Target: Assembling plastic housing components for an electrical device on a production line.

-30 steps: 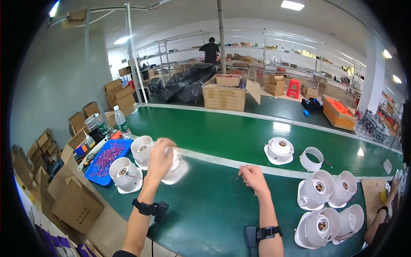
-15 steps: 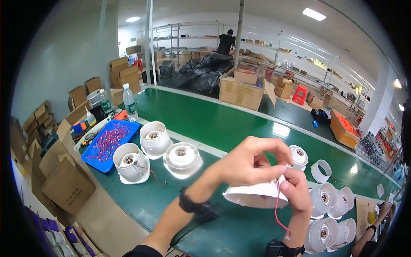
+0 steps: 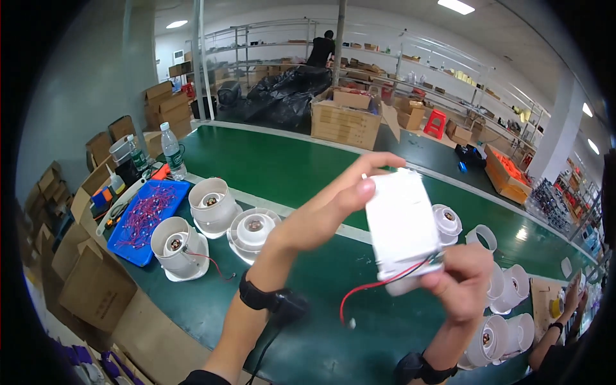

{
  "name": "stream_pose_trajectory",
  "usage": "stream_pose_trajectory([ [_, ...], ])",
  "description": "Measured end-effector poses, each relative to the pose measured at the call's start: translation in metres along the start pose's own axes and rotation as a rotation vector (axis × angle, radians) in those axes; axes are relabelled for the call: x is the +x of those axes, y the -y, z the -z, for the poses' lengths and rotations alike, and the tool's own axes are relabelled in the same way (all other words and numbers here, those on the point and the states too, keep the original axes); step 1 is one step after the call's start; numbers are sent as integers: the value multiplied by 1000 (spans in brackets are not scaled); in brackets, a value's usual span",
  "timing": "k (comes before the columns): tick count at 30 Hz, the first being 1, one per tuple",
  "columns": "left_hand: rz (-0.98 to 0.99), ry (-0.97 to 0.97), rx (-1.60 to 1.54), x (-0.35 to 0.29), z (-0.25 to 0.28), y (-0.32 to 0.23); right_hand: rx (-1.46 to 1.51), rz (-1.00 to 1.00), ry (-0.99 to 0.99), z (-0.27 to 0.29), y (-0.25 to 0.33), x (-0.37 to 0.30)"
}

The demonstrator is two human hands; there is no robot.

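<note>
Both hands hold up a white plastic housing (image 3: 403,221) above the green work table. Its flat, roughly rectangular side faces me, and its round part is mostly hidden behind. My left hand (image 3: 346,199) grips the upper left edge, thumb on the near face and fingers over the top. My right hand (image 3: 463,276) pinches the lower right corner, where a red and black wire (image 3: 369,287) comes out. The wire's free end, with a small white connector (image 3: 351,324), dangles below the housing. Similar round white housings (image 3: 179,247) stand to the left on the table.
A blue tray (image 3: 138,249) of thin coloured wires lies at the left, near water bottles (image 3: 172,151). More white housings (image 3: 486,340) and a white ring (image 3: 481,237) stand at the right. Another person's hand (image 3: 571,298) is at the right edge. A cardboard box (image 3: 346,122) sits beyond the green belt.
The housing has been raised and turned so its flat side faces me. My left hand has shifted from the wire area to the upper left edge. The wire now swings left.
</note>
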State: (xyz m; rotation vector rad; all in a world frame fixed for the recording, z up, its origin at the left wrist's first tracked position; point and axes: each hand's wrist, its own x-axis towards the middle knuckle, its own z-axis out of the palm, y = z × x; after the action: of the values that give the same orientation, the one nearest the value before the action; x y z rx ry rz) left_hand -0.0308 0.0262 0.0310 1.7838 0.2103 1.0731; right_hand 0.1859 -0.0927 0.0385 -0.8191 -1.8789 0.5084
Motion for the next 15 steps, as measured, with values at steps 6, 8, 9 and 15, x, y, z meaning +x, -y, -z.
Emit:
stream_pose_trajectory([
  [6, -51, 271, 12, -8, -11, -6, 135, -105, 430, -4, 0, -6],
  [8, -89, 358, 124, -12, -14, -17, 272, -75, 553, -6, -10, -7],
  [9, -200, 312, 323, -13, -20, -25, 461, -89, 583, -3, -13, -9],
  [15, -303, 55, 528, -12, -44, -28, 829, -414, 105, -13, 17, -12],
])
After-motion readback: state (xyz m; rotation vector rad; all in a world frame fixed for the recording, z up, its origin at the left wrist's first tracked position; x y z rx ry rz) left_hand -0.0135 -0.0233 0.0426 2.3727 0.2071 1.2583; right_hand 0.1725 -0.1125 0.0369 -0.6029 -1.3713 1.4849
